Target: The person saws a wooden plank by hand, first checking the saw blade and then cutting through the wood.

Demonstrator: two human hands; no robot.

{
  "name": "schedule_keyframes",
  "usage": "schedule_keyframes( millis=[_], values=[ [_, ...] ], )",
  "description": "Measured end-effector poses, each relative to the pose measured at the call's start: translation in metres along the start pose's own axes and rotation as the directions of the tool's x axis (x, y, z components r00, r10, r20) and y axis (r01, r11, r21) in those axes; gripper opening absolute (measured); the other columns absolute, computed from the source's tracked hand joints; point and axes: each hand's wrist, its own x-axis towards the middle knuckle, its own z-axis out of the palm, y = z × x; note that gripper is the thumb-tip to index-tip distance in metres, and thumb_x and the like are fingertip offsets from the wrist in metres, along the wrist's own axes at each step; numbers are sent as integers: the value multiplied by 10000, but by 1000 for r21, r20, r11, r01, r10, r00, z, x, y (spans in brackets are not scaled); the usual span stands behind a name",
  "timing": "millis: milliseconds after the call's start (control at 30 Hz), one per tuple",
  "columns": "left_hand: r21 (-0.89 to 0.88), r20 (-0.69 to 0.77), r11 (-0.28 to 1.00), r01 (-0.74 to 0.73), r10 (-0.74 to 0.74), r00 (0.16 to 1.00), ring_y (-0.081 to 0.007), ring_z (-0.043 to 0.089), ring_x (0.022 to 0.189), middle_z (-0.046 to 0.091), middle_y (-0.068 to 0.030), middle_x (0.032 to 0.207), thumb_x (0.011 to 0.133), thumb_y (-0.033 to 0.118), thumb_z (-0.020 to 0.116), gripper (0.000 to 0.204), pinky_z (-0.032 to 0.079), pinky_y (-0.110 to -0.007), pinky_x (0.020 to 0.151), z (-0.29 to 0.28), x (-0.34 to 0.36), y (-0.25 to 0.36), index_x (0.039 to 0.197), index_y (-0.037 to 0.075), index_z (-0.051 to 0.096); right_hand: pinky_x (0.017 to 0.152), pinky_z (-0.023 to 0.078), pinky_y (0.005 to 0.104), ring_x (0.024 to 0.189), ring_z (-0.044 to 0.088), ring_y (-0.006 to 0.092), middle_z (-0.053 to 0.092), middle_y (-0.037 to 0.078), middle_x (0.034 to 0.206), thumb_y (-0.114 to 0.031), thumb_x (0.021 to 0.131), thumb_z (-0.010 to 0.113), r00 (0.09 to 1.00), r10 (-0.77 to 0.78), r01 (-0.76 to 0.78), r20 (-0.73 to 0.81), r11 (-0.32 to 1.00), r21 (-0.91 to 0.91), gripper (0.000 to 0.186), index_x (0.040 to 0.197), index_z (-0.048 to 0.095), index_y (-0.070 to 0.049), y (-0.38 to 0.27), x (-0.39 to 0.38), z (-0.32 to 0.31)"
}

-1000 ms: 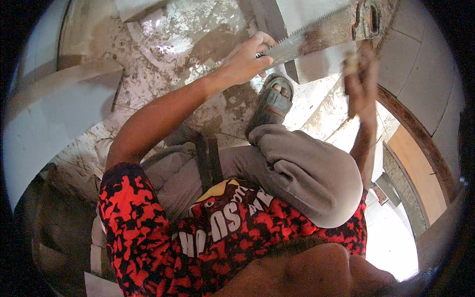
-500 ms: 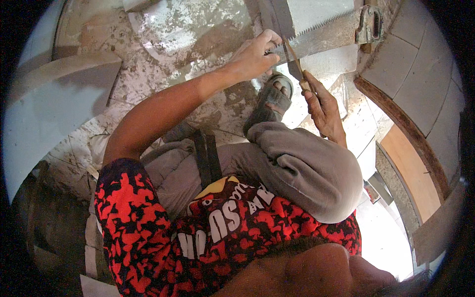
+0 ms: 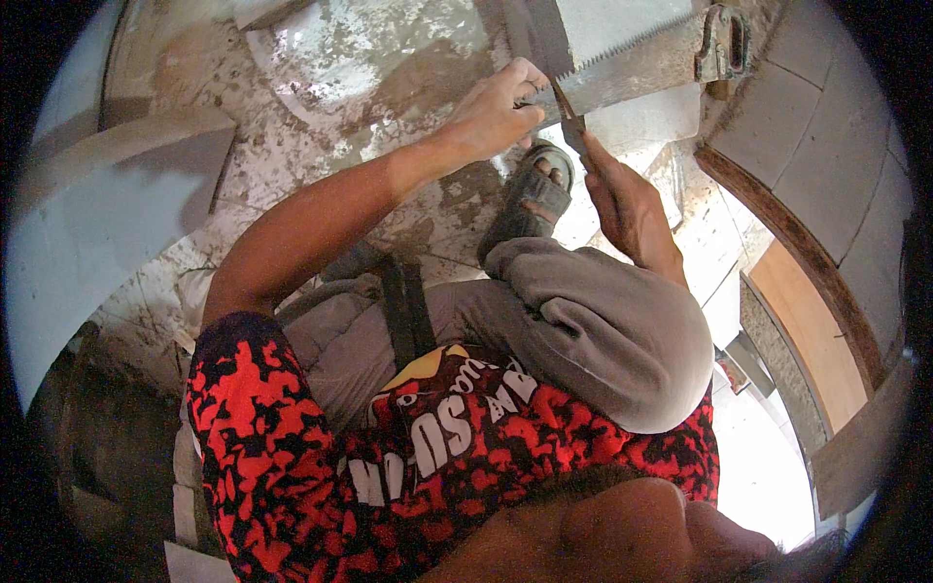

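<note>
A handsaw point(image 3: 641, 80) lies across the top of the head view, its toothed edge facing up and away and its handle at the right end. My left hand point(image 3: 494, 112) is closed around the left end of its blade, with the fingers curled. In my right hand point(image 3: 632, 202) is a slim, dark, tapering file point(image 3: 570, 121), whose narrow tip meets the saw's teeth close to my left fingers. The palm hides the file's handle. My sandalled foot point(image 3: 533, 199) rests just below the blade.
A dark upright board point(image 3: 539, 39) stands behind the saw. Pale curved panels point(image 3: 107, 223) are at the left. To the right is a tiled ledge with a rough brown edge point(image 3: 792, 214), and a wooden board point(image 3: 812, 330) beyond it. The floor point(image 3: 389, 87) is stained.
My right hand has shifted a little left, toward the saw, and its grip now covers the file's handle. My left hand stays on the blade, and the saw is nearly still.
</note>
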Motion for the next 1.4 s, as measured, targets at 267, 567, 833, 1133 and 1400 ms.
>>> schedule_keyframes(
  millis=[267, 567, 833, 1133, 1400],
  values=[
    [2, -56, 988, -153, 153, 987, -246, 680, 762, 558, -286, 1253, 872, 128, 582, 379, 559, -333, 669, 4, 5, -9, 1207, 7, 453, 864, 506, 432, 1030, 619, 387, 631, 195, 1163, -204, 964, 532, 999, -40, 47, -37, 978, 203, 461, 1408, 424, -142, -13, 41, -10],
    [18, 24, 1000, -19, 18, 1000, -188, 610, 871, 570, -181, 1153, 883, 94, 594, 426, 574, -297, 614, -2, 3, -5, 1252, 22, 395, 854, 497, 373, 980, 656, 287, 650, 213, 1142, -256, 1004, 490, 998, -34, 46, -48, 960, 275, 442, 1414, 451, -92, 2, 10, -6],
    [-9, 16, 998, -54, 54, 998, -233, 599, 989, 556, -217, 1196, 879, 87, 594, 437, 587, -315, 625, 0, 5, -5, 1260, 20, 390, 781, 527, 444, 875, 646, 384, 652, 175, 952, -176, 947, 555, 1000, 10, -10, 6, 996, 84, 478, 1408, 431, -183, 3, 0, -7],
    [-8, -4, 999, -45, 45, 999, -265, 590, 1054, 520, -249, 1263, 868, 105, 615, 452, 588, -320, 658, 3, 4, 1, 1260, 4, 415, 680, 516, 407, 813, 651, 279, 681, 131, 990, -167, 973, 538, 984, -133, 143, -122, 986, 83, 442, 1406, 454, -137, 2, 43, 6],
    [8, 9, 1000, -28, 28, 1000, -306, 545, 1175, 530, -223, 1265, 862, 154, 628, 502, 508, -398, 873, -6, -7, 9, 1318, 78, 434, 519, 419, 242, 568, 481, 73, 607, 42, 876, -352, 972, 555, 997, 82, -77, 13, 859, 507, 527, 1417, 455, -87, 16, 16, -17]
  ],
)
